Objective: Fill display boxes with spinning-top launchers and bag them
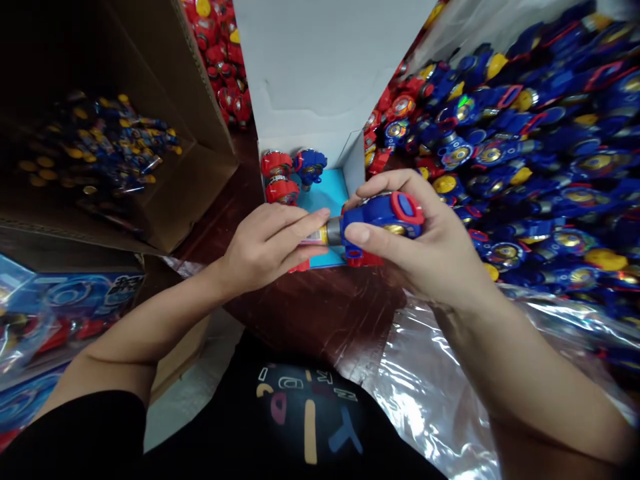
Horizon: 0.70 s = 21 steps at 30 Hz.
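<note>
Above the near edge of an open white box [315, 73], my right hand [430, 240] grips a blue plastic toy [370, 212] with a red loop, held sideways. Its grey neck points left. My left hand [270, 243] is closed around a small labelled tube [316, 236] with a yellow end, which meets that neck; whether it is fully joined I cannot tell. On the box's light-blue floor stand red toys [283, 190] and a blue toy [311, 163]. More red parts show beneath my hands, partly covered.
At left, a deep cardboard carton [200, 173] contains many small yellow-and-blue tubes [125, 140]. A large heap of blue toys [540, 167] fills the right side, with red toys [220, 67] behind the box. Clear plastic sheeting [430, 373] lies on the dark red table [310, 320].
</note>
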Tool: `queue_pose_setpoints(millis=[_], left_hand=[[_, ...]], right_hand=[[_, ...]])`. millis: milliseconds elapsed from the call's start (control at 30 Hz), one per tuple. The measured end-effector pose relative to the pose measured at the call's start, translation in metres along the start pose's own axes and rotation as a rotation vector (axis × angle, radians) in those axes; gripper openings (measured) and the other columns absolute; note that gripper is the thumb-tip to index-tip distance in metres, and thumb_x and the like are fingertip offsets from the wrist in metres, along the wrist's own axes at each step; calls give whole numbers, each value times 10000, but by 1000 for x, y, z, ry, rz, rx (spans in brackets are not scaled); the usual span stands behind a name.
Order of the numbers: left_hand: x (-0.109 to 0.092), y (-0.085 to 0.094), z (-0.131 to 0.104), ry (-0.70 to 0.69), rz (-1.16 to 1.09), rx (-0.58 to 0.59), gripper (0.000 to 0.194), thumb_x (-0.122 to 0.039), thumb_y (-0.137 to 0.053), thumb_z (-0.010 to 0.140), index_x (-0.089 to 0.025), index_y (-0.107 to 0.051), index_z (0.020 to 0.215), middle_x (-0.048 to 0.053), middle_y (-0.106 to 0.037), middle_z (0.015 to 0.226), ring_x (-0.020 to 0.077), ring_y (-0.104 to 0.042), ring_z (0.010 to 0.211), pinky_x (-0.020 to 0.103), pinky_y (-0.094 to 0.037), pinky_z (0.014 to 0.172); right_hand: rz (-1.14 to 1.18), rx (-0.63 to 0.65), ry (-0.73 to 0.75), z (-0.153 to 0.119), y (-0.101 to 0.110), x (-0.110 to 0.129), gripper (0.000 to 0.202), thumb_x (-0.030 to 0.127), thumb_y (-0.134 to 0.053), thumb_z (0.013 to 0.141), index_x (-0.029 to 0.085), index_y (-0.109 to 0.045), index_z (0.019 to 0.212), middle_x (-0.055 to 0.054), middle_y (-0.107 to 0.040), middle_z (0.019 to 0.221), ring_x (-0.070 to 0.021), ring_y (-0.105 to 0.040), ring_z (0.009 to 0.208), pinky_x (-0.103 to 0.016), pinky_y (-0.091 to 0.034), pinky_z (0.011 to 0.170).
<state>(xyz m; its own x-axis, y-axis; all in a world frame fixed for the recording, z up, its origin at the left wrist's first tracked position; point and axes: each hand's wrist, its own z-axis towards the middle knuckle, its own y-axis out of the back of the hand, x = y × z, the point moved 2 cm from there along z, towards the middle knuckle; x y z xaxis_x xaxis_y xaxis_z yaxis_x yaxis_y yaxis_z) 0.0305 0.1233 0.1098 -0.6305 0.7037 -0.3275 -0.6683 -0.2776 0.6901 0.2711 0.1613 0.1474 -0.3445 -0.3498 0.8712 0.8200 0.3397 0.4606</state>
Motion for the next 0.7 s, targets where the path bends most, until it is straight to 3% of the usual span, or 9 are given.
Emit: queue_pose_setpoints(millis=[67, 167, 233, 333, 467, 600, 700], left_hand=[[9, 11, 2, 98, -37, -2, 552, -594, -685, 1076, -274, -638, 1523, 113, -749, 1324, 270, -733, 1159, 421, -619, 1030], [24, 17, 3, 268, -23, -118, 582, -642, -583, 1107, -287, -583, 1568, 125, -685, 1455, 291, -673, 1293, 463, -541, 1161], [36, 6, 3, 319, 13, -92, 540, -613, -461, 1154, -279, -594, 1557, 125, -649, 1538, 307, -611, 1420, 497, -456, 1247], [53, -23, 2, 374, 53, 75, 558, -567, -323, 1189, -257, -651, 1516, 105, -623, 1611, 334, -506, 1562, 561, -362, 1290], [61, -41, 0, 462, 59, 133, 545, -494, -302, 1201, -246, -689, 1494, 102, -634, 1605, 323, -490, 1587, 570, -354, 1261], [56, -42, 1, 467, 58, 113, 579, -498, -265, 1206, -225, -695, 1482, 114, -650, 1583, 296, -501, 1577, 540, -364, 1257], [83, -33, -3, 498, 95, -20, 684, -577, -138, 1210, -234, -677, 1455, 87, -659, 1559, 236, -538, 1527, 489, -392, 1265]], right_hand=[[-125, -59, 91, 10, 13, 4, 480, 635, -729, 974, 351, -623, 1347, -59, -739, 1250, -287, -759, 1077, -501, -673, 925], [-351, -102, 256, 44, 28, -3, 417, 569, -785, 941, 313, -678, 1254, -91, -728, 1263, -310, -727, 1155, -524, -629, 1031], [-480, 34, 309, 73, 24, -20, 399, 515, -792, 926, 268, -698, 1224, -114, -724, 1250, -329, -704, 1192, -539, -591, 1089], [-642, 317, 284, 109, 1, -48, 407, 396, -750, 916, 205, -699, 1272, -142, -687, 1269, -349, -681, 1212, -532, -573, 1080], [-751, 559, 292, 127, -25, -61, 413, 318, -725, 897, 233, -684, 1300, -110, -665, 1259, -315, -696, 1133, -458, -587, 1001], [-742, 671, 330, 131, -31, -67, 448, 342, -752, 872, 228, -671, 1297, -113, -672, 1237, -315, -706, 1074, -470, -606, 977], [-687, 646, 302, 134, -28, -80, 635, 467, -848, 819, 221, -646, 1369, -137, -681, 1275, -337, -715, 1050, -504, -633, 942]])
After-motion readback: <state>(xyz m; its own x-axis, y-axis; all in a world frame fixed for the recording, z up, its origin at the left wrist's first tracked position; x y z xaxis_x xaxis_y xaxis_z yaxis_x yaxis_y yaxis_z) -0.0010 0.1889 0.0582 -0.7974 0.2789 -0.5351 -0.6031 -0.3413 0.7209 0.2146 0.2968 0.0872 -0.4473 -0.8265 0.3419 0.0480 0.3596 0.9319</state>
